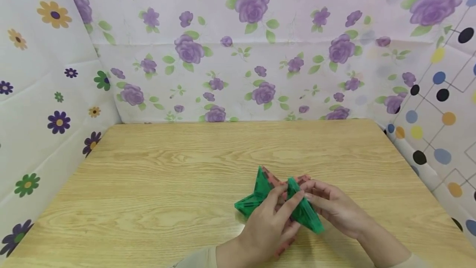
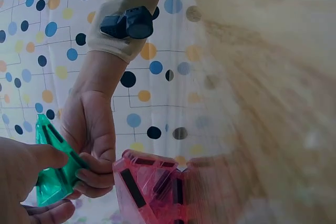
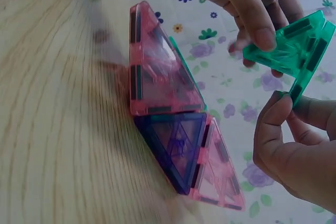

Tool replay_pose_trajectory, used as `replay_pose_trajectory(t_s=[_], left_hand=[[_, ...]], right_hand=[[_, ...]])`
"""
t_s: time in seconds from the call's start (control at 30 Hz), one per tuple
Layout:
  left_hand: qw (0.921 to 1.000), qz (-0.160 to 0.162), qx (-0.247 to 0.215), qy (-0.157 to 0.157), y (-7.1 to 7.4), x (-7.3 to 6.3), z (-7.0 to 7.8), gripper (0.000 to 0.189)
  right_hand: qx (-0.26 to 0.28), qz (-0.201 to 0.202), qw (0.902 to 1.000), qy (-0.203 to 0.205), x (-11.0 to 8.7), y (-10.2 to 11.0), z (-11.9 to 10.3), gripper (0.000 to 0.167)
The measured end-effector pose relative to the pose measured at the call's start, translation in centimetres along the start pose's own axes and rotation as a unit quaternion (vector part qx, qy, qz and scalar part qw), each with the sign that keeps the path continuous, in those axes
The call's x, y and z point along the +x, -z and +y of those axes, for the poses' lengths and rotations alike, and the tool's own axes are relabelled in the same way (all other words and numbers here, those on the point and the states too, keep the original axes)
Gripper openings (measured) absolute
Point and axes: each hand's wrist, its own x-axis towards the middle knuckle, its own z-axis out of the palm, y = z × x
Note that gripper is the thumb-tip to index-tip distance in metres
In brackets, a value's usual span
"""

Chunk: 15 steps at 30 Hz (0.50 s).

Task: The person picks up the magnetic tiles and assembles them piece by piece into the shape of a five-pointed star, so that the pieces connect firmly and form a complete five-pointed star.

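Note:
Green triangular magnetic tiles (image 1: 308, 214), standing at an angle to each other, are between my two hands, off the table. My left hand (image 1: 265, 222) pinches them with thumb and fingers from the left. My right hand (image 1: 336, 208) pinches their edge, as the right wrist view shows most plainly. Just beyond my left hand stands a joined build of magnetic tiles, partly hidden in the head view by that hand. It has green tiles (image 1: 262, 185) on its left, pink tiles (image 3: 157, 66) and a purple triangle tile (image 3: 176, 142).
The build rests on a wood-grain table (image 1: 167, 185). Behind the table hangs a sheet with purple flowers (image 1: 253, 7). A flowered sheet (image 1: 27, 185) closes the left side and a dotted sheet (image 1: 442, 156) the right.

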Motion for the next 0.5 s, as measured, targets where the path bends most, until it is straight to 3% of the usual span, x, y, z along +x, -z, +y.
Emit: replay_pose_trajectory(t_s=[0.2,0.37,0.5], left_hand=[[0.9966,-0.022,0.076,0.024,-0.6,-0.4,0.9,0.054],[0.9884,-0.071,0.133,0.023,-1.3,-0.7,1.8,0.057],[0.977,-0.09,0.193,0.013,-1.9,-0.6,2.3,0.056]], right_hand=[[-0.12,0.037,0.9921,-0.005,-0.6,0.6,0.2,0.025],[-0.234,0.093,0.9672,-0.038,-1.1,1.1,0.7,0.028],[-0.289,0.106,0.9513,-0.024,-1.2,1.5,1.2,0.025]])
